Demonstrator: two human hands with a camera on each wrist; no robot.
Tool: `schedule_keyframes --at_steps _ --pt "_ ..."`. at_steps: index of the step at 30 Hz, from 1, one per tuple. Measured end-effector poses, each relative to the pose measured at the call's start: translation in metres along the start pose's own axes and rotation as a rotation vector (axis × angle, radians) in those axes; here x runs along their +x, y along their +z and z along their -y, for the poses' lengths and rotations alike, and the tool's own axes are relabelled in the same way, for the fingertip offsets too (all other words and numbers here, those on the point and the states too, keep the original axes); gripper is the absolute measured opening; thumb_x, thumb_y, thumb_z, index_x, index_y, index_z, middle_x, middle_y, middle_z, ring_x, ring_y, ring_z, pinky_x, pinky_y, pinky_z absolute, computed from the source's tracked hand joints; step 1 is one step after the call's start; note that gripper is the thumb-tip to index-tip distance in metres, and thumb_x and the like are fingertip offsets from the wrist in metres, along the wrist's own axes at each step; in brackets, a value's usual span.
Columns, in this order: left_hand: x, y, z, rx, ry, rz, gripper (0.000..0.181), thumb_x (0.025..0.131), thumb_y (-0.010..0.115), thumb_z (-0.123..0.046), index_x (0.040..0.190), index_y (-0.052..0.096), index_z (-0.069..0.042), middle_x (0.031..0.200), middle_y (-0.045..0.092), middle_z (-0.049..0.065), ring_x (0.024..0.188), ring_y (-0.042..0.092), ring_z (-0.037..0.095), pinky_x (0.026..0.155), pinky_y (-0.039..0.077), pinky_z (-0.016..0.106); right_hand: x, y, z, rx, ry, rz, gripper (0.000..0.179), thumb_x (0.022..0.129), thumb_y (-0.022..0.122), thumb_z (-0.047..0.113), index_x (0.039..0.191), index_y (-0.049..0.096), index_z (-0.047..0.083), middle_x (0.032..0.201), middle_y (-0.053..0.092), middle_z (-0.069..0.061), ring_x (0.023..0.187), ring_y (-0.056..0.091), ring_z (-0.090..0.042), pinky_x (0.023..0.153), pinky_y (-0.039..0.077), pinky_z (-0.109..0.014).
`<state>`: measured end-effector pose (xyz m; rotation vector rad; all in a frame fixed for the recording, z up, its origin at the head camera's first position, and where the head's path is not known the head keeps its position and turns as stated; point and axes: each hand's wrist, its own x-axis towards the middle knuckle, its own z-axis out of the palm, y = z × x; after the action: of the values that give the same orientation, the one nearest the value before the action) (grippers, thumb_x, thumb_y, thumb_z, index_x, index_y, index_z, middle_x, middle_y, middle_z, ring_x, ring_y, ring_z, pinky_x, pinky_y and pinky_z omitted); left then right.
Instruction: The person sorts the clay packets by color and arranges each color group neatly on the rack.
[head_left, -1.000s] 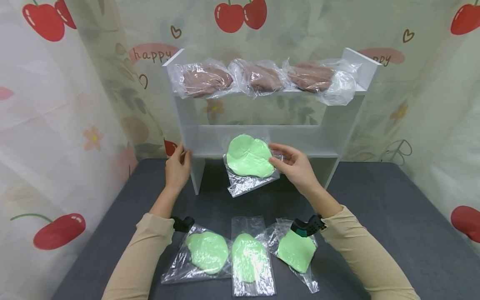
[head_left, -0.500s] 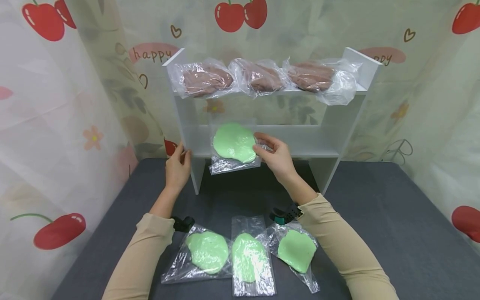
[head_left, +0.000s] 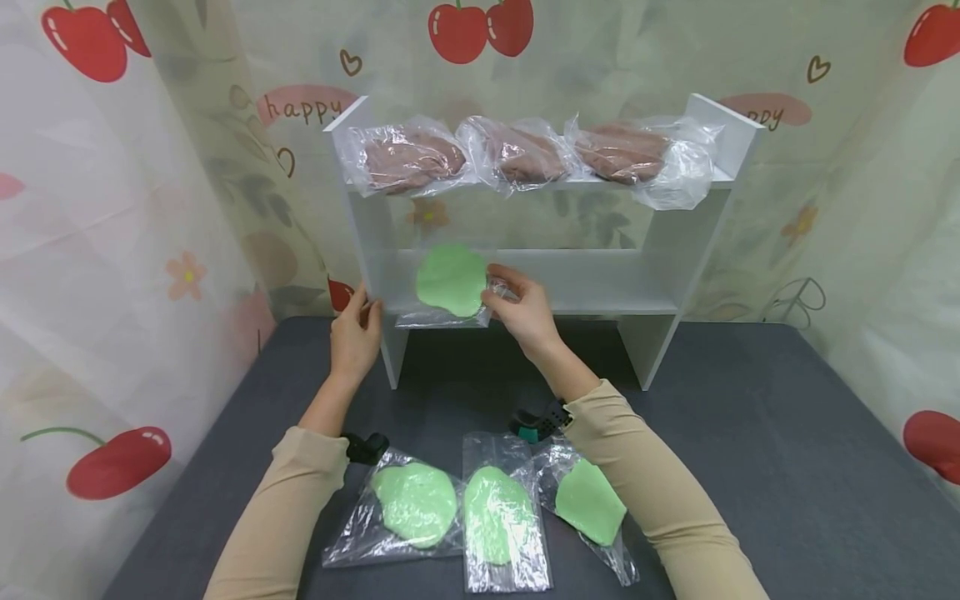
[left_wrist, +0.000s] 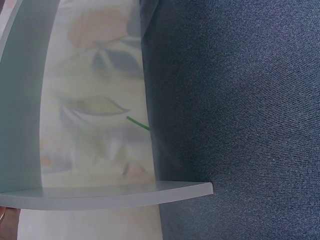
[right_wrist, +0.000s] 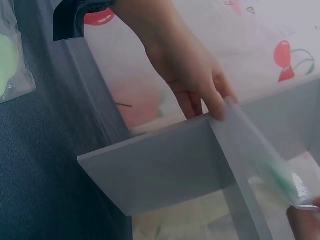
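i have my right hand [head_left: 525, 312] pinching the clear bag of green dough [head_left: 450, 283] by its right edge, fingers curled round the plastic, and the bag sits at the left end of the lower shelf of the white shelf unit [head_left: 705, 142], its bottom edge at the shelf's front lip. my left hand [head_left: 356, 333] rests on the unit's left side panel, fingers laid fairly straight along the front edge of the board; the right wrist view shows that hand [right_wrist: 192, 80] with its fingertips on the panel's edge. the left wrist view shows only the panel edge and the dark grey surface [left_wrist: 250, 100], not the fingers. on the top shelf lie three bags of brown dough [head_left: 517, 154] in a row. near me on the surface [head_left: 750, 433] lie three more bags of green dough [head_left: 491, 512] side by side, the right one partly under my right sleeve. cherry-printed curtain [head_left: 97, 233] hangs behind and to both sides.
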<state>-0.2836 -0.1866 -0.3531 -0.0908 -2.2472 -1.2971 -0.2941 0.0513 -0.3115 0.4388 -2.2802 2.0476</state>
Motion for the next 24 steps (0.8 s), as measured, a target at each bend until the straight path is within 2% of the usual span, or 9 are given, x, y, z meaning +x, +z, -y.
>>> schedule_keyframes --at_steps 6,10,12,16,20,24 --pt "0.0 0.0 0.001 0.002 0.007 -0.005 0.047 0.097 0.049 -0.014 0.142 0.041 -0.016 0.134 0.054 0.015 0.116 0.058 0.032 0.089 0.051 0.047 0.005 0.008 0.0 -0.046 0.031 0.13 0.071 0.086 0.063 0.007 0.147 0.028 0.009 0.15 0.033 -0.012 0.126 0.05 -0.032 0.098 0.047 -0.044" --pt "0.0 0.0 0.002 0.001 0.004 -0.001 0.047 0.097 0.049 -0.014 0.143 0.04 -0.017 0.135 0.054 0.014 0.117 0.058 0.032 0.089 0.051 0.047 0.008 0.015 0.001 -0.084 0.014 0.164 0.074 0.086 0.062 0.003 0.149 0.022 0.006 0.152 0.028 -0.015 0.125 0.051 -0.033 0.096 0.049 -0.043" --pt "0.0 0.0 0.002 0.001 0.002 0.002 0.047 0.097 0.049 -0.015 0.143 0.04 -0.017 0.135 0.054 0.014 0.117 0.058 0.032 0.089 0.052 0.047 0.009 0.018 0.001 -0.117 -0.001 0.144 0.072 0.086 0.06 0.003 0.148 0.024 0.005 0.15 0.032 -0.017 0.121 0.054 -0.034 0.093 0.051 -0.042" --pt "0.0 0.0 0.002 0.008 0.007 0.007 0.048 0.097 0.048 -0.015 0.144 0.039 -0.018 0.135 0.054 0.015 0.117 0.058 0.032 0.089 0.051 0.047 0.014 0.024 -0.001 -0.177 -0.017 0.056 0.061 0.086 0.06 0.004 0.142 0.039 0.007 0.139 0.046 -0.018 0.111 0.059 -0.035 0.083 0.054 -0.038" --pt "0.0 0.0 0.003 0.008 0.012 0.008 0.048 0.097 0.048 -0.015 0.144 0.039 -0.018 0.134 0.054 0.015 0.117 0.058 0.032 0.089 0.051 0.047 0.019 0.029 -0.001 -0.213 -0.014 -0.021 0.048 0.086 0.062 0.007 0.133 0.051 0.009 0.129 0.054 -0.016 0.11 0.06 -0.033 0.081 0.054 -0.039" --pt "0.0 0.0 0.002 0.003 0.013 0.005 0.047 0.097 0.049 -0.015 0.143 0.04 -0.018 0.134 0.054 0.016 0.117 0.058 0.032 0.089 0.051 0.048 0.022 0.034 0.0 -0.252 -0.029 -0.079 0.042 0.085 0.064 0.006 0.127 0.056 0.008 0.124 0.058 -0.016 0.106 0.062 -0.032 0.081 0.055 -0.04"
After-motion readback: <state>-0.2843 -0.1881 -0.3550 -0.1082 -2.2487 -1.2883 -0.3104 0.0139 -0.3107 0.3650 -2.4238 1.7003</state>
